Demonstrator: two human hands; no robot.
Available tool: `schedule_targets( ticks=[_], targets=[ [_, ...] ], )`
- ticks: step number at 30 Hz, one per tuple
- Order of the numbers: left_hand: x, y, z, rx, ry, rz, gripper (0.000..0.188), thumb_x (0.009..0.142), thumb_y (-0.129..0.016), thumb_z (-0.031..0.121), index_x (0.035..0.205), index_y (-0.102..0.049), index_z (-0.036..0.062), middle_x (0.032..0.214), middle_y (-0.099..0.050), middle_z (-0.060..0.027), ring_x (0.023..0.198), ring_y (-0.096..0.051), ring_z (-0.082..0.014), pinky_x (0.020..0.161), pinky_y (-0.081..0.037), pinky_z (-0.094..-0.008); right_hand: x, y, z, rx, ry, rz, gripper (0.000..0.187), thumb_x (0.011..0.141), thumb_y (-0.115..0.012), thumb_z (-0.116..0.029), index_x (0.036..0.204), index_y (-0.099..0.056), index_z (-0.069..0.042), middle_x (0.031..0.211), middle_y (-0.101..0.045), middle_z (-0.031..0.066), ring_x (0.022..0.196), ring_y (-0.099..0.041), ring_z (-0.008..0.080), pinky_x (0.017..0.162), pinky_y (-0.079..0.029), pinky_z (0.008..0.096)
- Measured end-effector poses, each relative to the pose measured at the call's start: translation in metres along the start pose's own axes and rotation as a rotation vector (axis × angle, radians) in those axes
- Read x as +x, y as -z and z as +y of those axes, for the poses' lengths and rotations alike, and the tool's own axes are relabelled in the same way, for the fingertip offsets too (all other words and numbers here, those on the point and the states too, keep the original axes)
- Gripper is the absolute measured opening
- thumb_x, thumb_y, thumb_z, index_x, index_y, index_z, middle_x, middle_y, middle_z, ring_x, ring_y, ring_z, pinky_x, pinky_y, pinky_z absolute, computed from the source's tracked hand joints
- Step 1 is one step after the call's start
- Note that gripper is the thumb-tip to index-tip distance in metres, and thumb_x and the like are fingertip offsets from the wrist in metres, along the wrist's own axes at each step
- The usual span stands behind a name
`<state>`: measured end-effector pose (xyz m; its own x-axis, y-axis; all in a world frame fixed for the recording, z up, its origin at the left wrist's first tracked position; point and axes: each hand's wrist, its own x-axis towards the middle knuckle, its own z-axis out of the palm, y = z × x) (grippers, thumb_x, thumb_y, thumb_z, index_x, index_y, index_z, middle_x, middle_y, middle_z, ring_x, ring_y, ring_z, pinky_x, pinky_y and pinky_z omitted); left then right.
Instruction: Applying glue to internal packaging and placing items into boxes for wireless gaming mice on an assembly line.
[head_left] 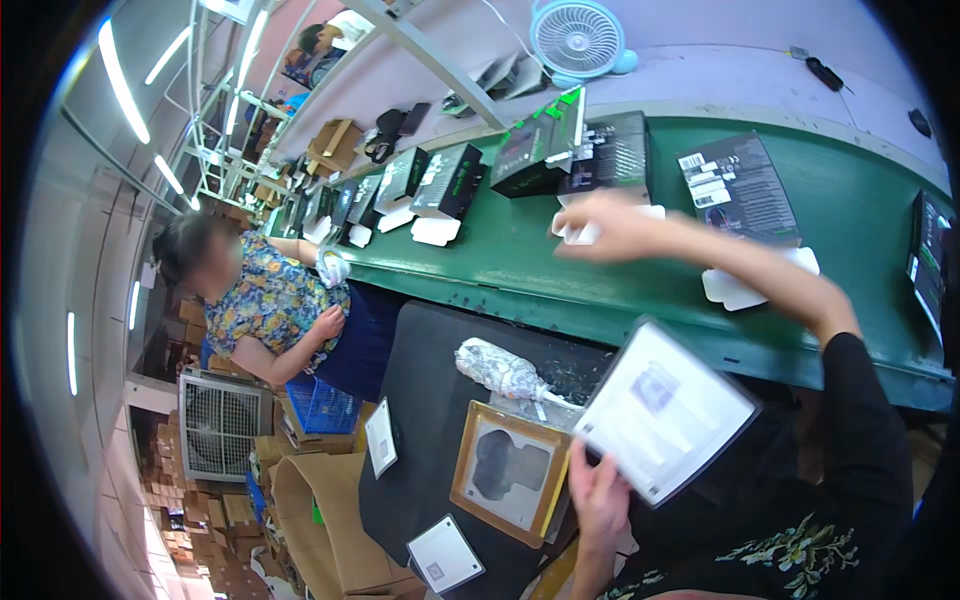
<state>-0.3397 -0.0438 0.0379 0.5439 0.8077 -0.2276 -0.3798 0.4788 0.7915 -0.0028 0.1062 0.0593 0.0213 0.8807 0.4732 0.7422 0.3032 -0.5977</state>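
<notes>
My left hand (pixel 600 495) grips the lower left edge of a flat white printed sheet or booklet (pixel 665 410) with dark edges, held tilted over my lap. Reaching across the green bench, my right hand (pixel 600 225) is smeared by motion. It is at the white flap of an upright black box (pixel 612 150), and whether its fingers hold the flap cannot be made out. Left of that box leans another black box (pixel 535 145) with green edging. To the right lies a black box (pixel 740 190) with its white flap (pixel 760 280) folded out.
A row of black boxes (pixel 447 182) runs along the green bench (pixel 520 240). A black side surface (pixel 430 350) bears a wrapped bundle (pixel 500 368), a framed tray (pixel 510 470) and white cards (pixel 445 555). A co-worker (pixel 270 290) stands left. A blue fan (pixel 577 40) is behind.
</notes>
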Motion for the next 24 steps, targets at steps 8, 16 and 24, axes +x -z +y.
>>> schedule_targets(
  ticks=[8,16,24],
  targets=[
    [0.087,-0.083,-0.056,0.159,0.256,-0.270,0.058,0.103,-0.047,0.007,0.153,-0.017,0.0112,0.116,-0.065,-0.0146,0.097,-0.069,-0.0193,0.079,-0.060,-0.0375,-0.173,0.192,0.104,-0.746,-0.630,-0.026,0.049,0.101,-0.041,-0.046,0.146,-0.049,-0.028,0.118,-0.054,0.0202,0.114,-0.051,0.0387,0.098,-0.037,0.0497],
    [0.139,-0.126,-0.082,0.299,0.201,-0.279,0.053,0.101,-0.050,0.006,0.149,-0.026,0.0047,0.119,-0.062,-0.0160,0.090,-0.071,-0.0200,0.065,-0.062,-0.0300,-0.277,0.194,0.079,-0.801,-0.912,0.301,0.048,0.104,-0.032,-0.047,0.145,-0.049,-0.029,0.113,-0.055,0.0208,0.108,-0.055,0.0365,0.096,-0.042,0.0447],
    [0.172,-0.143,-0.081,0.381,0.240,-0.318,0.052,0.103,-0.046,0.006,0.150,-0.025,0.0043,0.114,-0.064,-0.0175,0.088,-0.072,-0.0226,0.066,-0.061,-0.0302,-0.287,0.199,0.070,-0.826,-0.894,0.336,0.046,0.106,-0.028,-0.043,0.145,-0.048,-0.032,0.104,-0.054,0.0152,0.097,-0.057,0.0328,0.088,-0.047,0.0416]
  ],
)
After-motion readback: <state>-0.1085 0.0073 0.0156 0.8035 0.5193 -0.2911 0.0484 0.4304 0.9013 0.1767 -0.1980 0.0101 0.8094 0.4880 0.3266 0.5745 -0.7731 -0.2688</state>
